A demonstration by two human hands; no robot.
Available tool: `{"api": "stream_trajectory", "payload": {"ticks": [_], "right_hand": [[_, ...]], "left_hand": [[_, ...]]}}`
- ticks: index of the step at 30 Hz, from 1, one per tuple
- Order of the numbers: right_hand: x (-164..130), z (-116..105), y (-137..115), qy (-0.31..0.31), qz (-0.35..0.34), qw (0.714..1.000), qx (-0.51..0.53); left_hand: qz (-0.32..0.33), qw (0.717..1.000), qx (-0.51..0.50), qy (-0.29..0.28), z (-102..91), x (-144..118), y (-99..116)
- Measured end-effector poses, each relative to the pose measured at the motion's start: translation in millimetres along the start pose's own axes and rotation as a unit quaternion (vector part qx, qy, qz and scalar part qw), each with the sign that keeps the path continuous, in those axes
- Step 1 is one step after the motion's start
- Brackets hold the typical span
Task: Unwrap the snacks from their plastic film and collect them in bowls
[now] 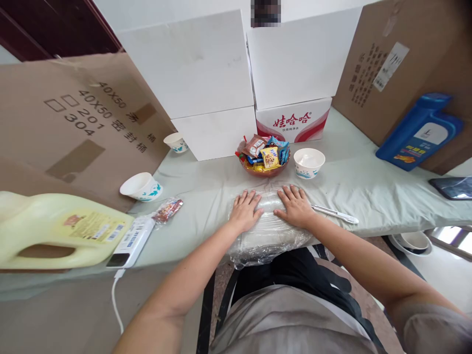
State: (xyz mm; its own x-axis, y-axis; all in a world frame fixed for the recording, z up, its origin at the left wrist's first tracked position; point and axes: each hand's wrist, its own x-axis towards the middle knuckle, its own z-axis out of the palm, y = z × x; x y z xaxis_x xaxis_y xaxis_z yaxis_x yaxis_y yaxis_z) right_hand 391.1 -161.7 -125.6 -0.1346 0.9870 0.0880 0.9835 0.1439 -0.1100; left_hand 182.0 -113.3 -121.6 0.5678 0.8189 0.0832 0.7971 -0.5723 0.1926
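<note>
Clear plastic wrap [267, 241] lies at the front of the cloth-covered table and hangs a little over its edge; whether anything is under it I cannot tell. My left hand [245, 211] rests palm down on its left part, fingers spread. Across from it, my right hand [295, 206] lies flat on the right part, fingers also apart. A white pen-like tool [337, 214] sits just right of my right wrist, its far end hidden behind it. Beyond my hands stands a bowl [263, 172] heaped with wrapped snacks, with a paper cup [309, 163] to its right.
White boxes [206, 64] stack at the back, between brown cartons [84, 128]. On the left are a paper cup [142, 188], a snack packet [168, 210], a power bank [132, 241] with cable and a yellow jug [55, 216]. A blue bottle [418, 132] and phone [452, 188] lie right.
</note>
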Motion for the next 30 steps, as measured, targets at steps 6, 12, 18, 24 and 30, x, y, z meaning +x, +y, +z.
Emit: {"api": "stream_trajectory", "payload": {"ticks": [6,12,18,24,30], "right_hand": [[-0.1,0.5,12.0,-0.027,0.016,0.999,0.008],[-20.7,-40.7,30.2,0.066,-0.044,0.984,0.162],[-74.0,-59.6,33.5,-0.089,-0.281,0.931,0.217],[-105.3,-17.1,55.8,-0.083,-0.286,0.948,0.113],[-117.0,-17.8,56.7,0.02,-0.251,0.944,0.211]], "left_hand": [[-0.143,0.988,0.0,0.055,-9.0,-4.9,-49.3],[0.007,0.974,-0.087,0.208,-39.4,-63.9,-49.2],[0.206,0.974,-0.091,-0.021,-29.6,-133.1,-12.0],[0.202,0.977,-0.067,0.015,-0.9,-140.4,-22.8],[0.098,0.957,-0.248,0.115,-9.4,-138.8,-13.1]]}}
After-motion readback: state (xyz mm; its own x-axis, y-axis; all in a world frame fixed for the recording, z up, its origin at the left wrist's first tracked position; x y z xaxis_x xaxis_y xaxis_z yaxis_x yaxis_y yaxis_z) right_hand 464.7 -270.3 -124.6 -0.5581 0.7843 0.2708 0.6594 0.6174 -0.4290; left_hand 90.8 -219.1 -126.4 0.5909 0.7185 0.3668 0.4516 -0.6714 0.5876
